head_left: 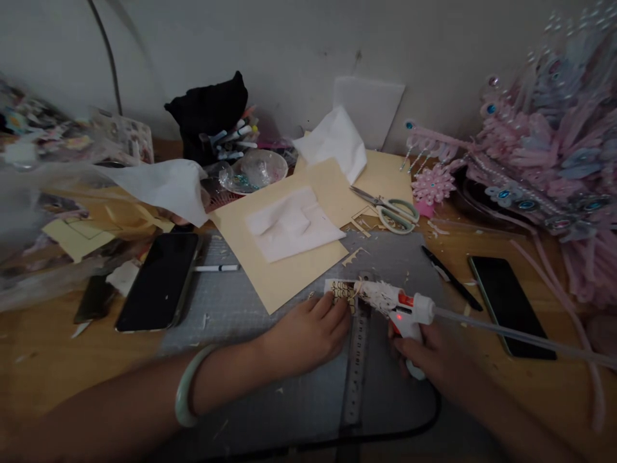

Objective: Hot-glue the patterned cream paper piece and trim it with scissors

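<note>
My right hand point(427, 350) is wrapped round the handle of a white hot glue gun point(412, 315), whose red light is lit. A clear glue stick point(501, 331) sticks out of its back end. The gun's nozzle points left at a small patterned piece of card point(341, 292) with black line drawings. My left hand point(318, 325) has its fingers curled down on that card, close to the nozzle. A metal ruler point(357, 370) lies lengthwise on the grey cutting mat point(289, 399), under the gun's front end.
Scissors point(398, 215), cream card sheets point(270, 286) and a white cloth-like sheet point(294, 225) lie behind my hands. Phones rest left point(157, 280) and right point(511, 305), with a black pen point(450, 276) nearby. Pink beaded ornaments point(525, 148) pile up right. A black cord point(395, 434) runs in front.
</note>
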The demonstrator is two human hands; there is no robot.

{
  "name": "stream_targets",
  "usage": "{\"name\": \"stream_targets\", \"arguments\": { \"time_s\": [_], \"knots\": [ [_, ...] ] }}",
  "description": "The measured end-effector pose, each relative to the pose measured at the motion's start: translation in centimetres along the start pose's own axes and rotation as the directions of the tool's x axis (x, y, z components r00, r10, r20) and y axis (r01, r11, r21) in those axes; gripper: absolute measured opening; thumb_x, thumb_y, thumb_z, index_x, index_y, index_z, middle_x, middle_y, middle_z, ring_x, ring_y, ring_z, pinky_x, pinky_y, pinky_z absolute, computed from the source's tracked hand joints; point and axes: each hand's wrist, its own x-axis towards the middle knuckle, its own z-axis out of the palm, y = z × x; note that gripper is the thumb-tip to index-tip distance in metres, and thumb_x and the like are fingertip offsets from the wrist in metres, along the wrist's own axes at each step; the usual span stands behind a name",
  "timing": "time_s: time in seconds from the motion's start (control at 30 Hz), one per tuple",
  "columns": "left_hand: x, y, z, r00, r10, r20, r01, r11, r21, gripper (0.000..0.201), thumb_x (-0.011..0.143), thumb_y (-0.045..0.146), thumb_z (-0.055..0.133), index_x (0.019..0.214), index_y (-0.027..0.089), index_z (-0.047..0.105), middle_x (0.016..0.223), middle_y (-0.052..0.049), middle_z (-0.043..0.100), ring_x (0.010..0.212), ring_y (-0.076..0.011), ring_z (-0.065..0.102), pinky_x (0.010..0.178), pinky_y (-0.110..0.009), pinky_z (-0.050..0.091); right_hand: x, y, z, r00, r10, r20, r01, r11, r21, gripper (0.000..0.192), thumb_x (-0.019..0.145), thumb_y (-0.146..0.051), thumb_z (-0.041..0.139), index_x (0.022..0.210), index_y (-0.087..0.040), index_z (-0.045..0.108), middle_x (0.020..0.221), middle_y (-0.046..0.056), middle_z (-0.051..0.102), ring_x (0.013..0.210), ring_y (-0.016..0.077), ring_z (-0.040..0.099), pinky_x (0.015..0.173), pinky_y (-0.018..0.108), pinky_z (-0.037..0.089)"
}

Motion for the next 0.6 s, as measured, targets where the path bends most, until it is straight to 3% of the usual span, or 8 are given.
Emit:
{"name": "stream_targets", "arguments": {
  "time_s": [0.6],
  "knots": [
    [0.08, -0.05, -0.23, 1.000, -0.008, 0.020, 0.008, 1.000, 0.013, 0.031, 0.085, 0.027, 0.039, 0.109, 0.011, 0.051, 0.117, -0.011, 0.054, 0.102, -0.0226, 0.050, 0.080, -0.033, 0.040, -0.05, 0.06, -0.21, 1.000, -0.018, -0.016, 0.018, 1.000, -0.001, 0.013, 0.066, -0.031, 0.045, 0.068, -0.018, 0.048, 0.046, -0.004, 0.049, 0.043, 0.0120, 0.048, 0.041, 0.022, 0.037]
  ]
}}
